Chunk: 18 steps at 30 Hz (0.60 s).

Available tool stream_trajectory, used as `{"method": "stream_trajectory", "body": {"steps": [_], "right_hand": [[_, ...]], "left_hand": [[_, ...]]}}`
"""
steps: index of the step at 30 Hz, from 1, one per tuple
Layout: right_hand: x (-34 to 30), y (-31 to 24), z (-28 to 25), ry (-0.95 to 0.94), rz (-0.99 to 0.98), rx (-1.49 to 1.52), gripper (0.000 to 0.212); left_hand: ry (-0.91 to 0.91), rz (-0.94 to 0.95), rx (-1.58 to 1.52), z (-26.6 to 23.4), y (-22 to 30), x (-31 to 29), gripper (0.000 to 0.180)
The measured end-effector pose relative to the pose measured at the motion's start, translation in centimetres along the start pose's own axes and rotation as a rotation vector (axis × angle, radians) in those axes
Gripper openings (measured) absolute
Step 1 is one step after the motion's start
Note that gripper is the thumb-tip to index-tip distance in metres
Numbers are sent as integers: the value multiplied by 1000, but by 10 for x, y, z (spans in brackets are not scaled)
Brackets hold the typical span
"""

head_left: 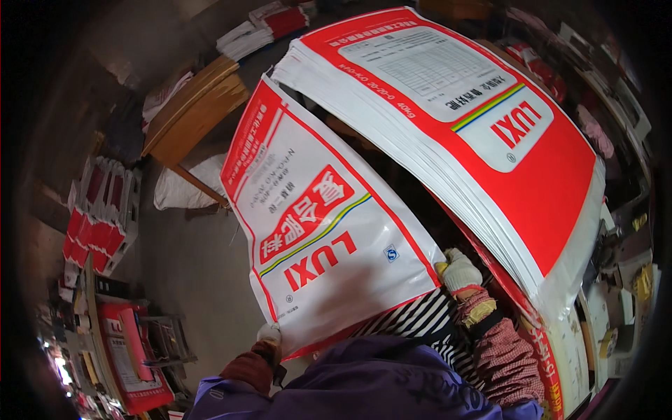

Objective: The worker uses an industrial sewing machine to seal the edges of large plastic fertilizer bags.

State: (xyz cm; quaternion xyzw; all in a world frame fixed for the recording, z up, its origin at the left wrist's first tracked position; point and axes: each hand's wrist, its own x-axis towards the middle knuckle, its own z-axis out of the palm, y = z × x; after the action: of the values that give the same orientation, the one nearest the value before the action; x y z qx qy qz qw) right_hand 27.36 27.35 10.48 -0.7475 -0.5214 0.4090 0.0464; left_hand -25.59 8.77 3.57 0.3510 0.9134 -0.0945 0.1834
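Note:
A flat red-and-white woven sack (364, 280) hangs slanted in front of me, printed with large red characters and a yellow, green and blue stripe. My right hand (462, 271), in a white knitted glove, is closed on its near right corner. At the near left corner my left hand (269, 334), also gloved, is closed on the sack's edge; most of its fingers are hidden. Just to the right lies a thick stack of similar flat sacks (560, 231), whose white layered edges face me. The held sack's far end is close to that stack's far left corner.
A wooden table (189, 105) stands at the far left, with a white sack (189, 185) on the floor beneath it. Bundles of folded red-and-white sacks (101, 217) are piled at the left. More bundles (259, 31) lie at the back. Cluttered shelving (623, 301) lines the right side.

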Motion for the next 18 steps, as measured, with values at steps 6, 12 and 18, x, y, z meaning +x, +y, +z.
{"method": "stream_trajectory", "body": {"steps": [6,12,18], "right_hand": [[-18,21,4,100,120,-99,59],[-64,69,-7,120,106,249,35],[-94,127,1,2,185,833,28]], "left_hand": [[-129,-31,54,30,36,31,42],[-447,344,1010,58,95,78,37],[-277,393,1022,87,69,126,33]]}}
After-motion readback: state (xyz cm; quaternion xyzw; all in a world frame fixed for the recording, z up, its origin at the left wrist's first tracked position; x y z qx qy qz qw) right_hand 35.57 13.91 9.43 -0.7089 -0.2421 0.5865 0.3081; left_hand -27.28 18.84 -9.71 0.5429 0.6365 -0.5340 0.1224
